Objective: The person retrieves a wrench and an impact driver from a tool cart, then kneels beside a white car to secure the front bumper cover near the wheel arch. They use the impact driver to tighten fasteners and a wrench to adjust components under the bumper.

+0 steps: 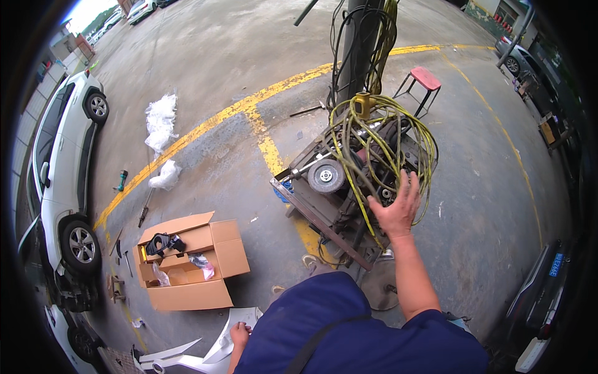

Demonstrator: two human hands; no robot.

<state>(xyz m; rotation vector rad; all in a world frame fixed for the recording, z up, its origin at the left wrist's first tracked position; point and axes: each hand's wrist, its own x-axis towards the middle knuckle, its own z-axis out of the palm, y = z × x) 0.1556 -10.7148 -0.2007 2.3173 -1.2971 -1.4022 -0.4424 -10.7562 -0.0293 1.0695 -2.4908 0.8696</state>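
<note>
My right hand [398, 209] reaches forward with its fingers apart, at the near side of a loose coil of yellow-green hose or cable [355, 187]; I cannot tell whether it touches the coil. The coil lies heaped over a metal workbench with a grinding wheel [326, 176] on its left side. A yellow device [361, 105] sits at the top of the heap. Low on the left, my left hand [240, 335] is beside my body with its fingers curled, in front of a white car body panel [219, 349]. What it holds, if anything, is hidden.
A dark pole [360, 56] hung with cables rises behind the bench, with a red-topped stool [426, 78] to its right. An open cardboard box [190, 296] stands left. Beyond it lie a power tool [121, 180] and white plastic wrapping [161, 121]. A white car [62, 156] is parked far left.
</note>
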